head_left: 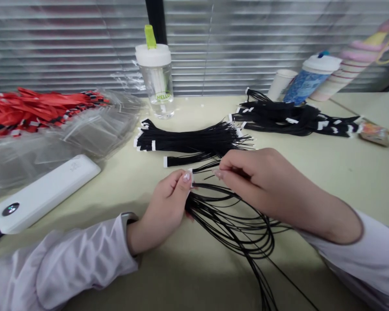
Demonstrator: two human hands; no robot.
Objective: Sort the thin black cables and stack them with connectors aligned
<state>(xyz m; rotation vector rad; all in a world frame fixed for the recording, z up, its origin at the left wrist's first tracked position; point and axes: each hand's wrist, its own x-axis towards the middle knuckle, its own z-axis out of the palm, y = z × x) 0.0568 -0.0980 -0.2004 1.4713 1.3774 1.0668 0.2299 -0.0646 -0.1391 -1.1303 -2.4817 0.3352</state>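
The table (356,185) is taken as the base. At its near middle, below and between the hands, a looped bundle of black wires (202,205) is spread, its strands trailed toward the near edge. Red cables (35,108) are piled far left; a stack of black cables (184,140) is laid just beyond the hands. The right hand (262,185) is held over the bundle, thumb and forefinger pressed nearly together. By the left hand (167,203), a white plug (191,183) is gripped under the thumb; its lower fingers are mostly hidden. At the right fingertips a thin wire end (209,177) appears to be pinched.

Handling (judged): bundle light, springy, easily tangled; best held by the plug. Single strands are easily bent; a grip close behind the tip is advised.
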